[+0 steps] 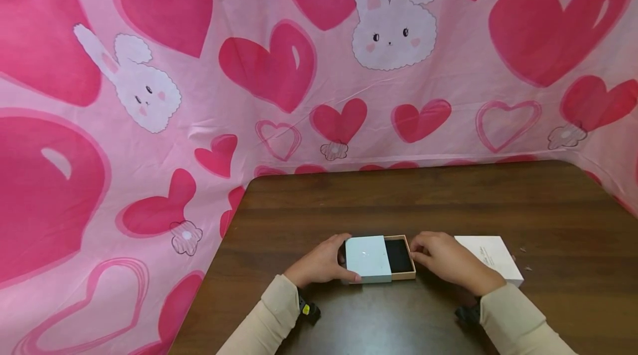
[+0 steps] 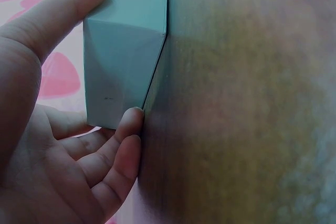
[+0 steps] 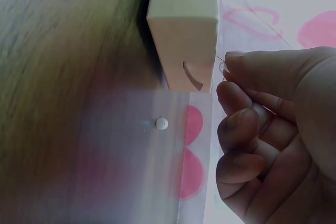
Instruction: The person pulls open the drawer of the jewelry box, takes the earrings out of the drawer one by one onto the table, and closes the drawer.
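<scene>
A pale blue box sleeve [image 1: 366, 258] lies flat on the table, gripped at its left end by my left hand [image 1: 321, 261]. My left thumb presses its near side; the other fingers reach round the left end and far side. Out of its right end sticks a tan drawer [image 1: 410, 276] with a black insert [image 1: 397, 255]. My right hand [image 1: 443, 255] is at the drawer's right end, which has a curved slot [image 3: 192, 76]. Between right thumb and forefinger, beside that end, shows a thin thread-like loop [image 3: 222, 70]; its kind is unclear.
A white box [image 1: 490, 255] with small print lies right of the right hand, partly behind the wrist. Small scraps [image 1: 528, 268] are near it on the brown wooden table [image 1: 379, 200]. A pink heart-and-rabbit cloth [image 1: 299, 139] hangs behind and at the left.
</scene>
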Motion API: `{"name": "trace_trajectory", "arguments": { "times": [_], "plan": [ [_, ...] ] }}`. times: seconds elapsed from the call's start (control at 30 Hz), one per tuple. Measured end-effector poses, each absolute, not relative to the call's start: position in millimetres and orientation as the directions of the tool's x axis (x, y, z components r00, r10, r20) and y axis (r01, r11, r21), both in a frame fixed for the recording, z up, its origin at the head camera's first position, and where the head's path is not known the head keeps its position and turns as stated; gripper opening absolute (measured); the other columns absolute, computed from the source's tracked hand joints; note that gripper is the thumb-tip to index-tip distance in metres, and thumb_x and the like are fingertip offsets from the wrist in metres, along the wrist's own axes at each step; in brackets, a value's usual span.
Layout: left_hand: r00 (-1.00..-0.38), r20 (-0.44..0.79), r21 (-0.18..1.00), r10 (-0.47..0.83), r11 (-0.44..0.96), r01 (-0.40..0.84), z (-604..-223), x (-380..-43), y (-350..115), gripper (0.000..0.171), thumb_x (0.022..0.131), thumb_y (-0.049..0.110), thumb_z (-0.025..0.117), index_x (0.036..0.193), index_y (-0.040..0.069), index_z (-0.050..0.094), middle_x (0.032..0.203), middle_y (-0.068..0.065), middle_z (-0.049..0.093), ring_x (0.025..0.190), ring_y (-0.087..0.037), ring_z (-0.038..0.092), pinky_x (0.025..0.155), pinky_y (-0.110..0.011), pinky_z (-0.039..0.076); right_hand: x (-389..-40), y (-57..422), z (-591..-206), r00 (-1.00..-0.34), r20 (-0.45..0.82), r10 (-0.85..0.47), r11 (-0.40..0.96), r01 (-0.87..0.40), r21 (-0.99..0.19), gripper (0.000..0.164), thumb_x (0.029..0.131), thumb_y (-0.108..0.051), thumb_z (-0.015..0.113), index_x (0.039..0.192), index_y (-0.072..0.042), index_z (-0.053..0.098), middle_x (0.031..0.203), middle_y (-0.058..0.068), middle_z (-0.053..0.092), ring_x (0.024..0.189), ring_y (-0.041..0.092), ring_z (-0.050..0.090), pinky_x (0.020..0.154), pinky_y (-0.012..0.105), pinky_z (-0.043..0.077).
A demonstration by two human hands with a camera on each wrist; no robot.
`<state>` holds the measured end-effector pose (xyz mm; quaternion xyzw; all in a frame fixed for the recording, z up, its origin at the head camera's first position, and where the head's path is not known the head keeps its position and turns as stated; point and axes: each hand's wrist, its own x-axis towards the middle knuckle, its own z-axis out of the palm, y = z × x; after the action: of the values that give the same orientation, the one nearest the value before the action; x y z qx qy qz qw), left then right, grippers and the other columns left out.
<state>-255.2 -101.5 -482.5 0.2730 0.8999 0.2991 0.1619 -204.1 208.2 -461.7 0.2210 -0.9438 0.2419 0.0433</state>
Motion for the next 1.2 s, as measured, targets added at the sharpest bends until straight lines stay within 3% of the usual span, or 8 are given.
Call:
{"name": "trace_trajectory", "arguments": {
  "times": [0.5,1.2],
  "plan": [
    [-0.793,-0.106,0.626,0.600,0.659,0.416,-479.4,-254.1,-99.1,0.101,0.065,0.058,0.085,0.144,0.013,0.040,0.105,0.007,0.052,0.087,-0.007,0.053,0.073,-0.026,0.046,-203.6,213.6,-465.6,-0.877,0.246,-0.412,0.772,-0.480,-0.417,0.010,0.085,-0.012,0.075,0.085,-0.019,0.068,0.078,-0.017,0.053,0.069,0.001,0.050,0.063,0.029,0.046],
    [-0.797,-0.111,0.621,0.594,0.667,0.410,-479.2,-253.0,-99.3,0.101,0.065,0.058,0.084,0.143,0.014,0.040,0.105,0.007,0.051,0.087,-0.007,0.053,0.073,-0.027,0.046,-202.8,219.8,-467.9,-0.893,0.212,-0.397,0.792,-0.449,-0.413,0.006,0.087,-0.015,0.074,0.086,-0.019,0.068,0.079,-0.017,0.054,0.071,0.002,0.051,0.066,0.032,0.048]
  ]
}}
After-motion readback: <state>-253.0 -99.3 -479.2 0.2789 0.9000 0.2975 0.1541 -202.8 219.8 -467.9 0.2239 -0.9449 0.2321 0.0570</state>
